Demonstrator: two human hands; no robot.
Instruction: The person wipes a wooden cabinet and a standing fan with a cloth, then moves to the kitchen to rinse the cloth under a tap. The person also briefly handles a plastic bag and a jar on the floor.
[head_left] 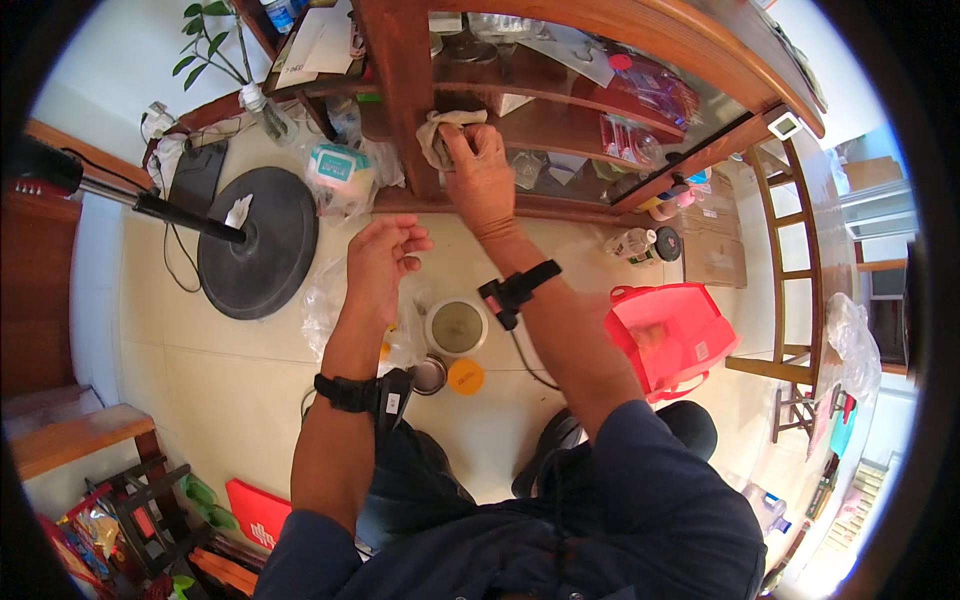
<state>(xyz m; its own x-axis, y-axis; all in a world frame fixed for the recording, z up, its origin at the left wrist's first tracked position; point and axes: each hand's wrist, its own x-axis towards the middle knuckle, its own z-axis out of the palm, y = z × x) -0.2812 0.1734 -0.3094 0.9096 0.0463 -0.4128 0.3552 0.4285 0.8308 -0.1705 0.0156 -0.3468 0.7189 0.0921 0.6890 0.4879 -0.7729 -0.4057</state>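
Note:
My right hand (482, 185) grips a crumpled greyish-beige cloth (434, 150), pressed to the wooden frame (398, 90) at the left side of the glass-fronted cabinet. Its fingers are pinched into the fabric, and part of the cloth is hidden under them. Lower and to the left, my left hand (383, 262) hovers over the floor with loosely bent fingers, holding nothing. A plastic-wrapped pack (340, 168) with a teal and white label stands beyond it by the cabinet's base. Behind the cabinet glass (580, 100) are shelves with papers, clear plastic packages and small items.
Between my feet and the cabinet stand a round pale container (456, 328), a metal tin (429, 375) and a yellow lid (465, 377). A black round stand base (258, 243) lies left. Right are a red bag (670, 335), bottles (632, 243) and a wooden chair (785, 270).

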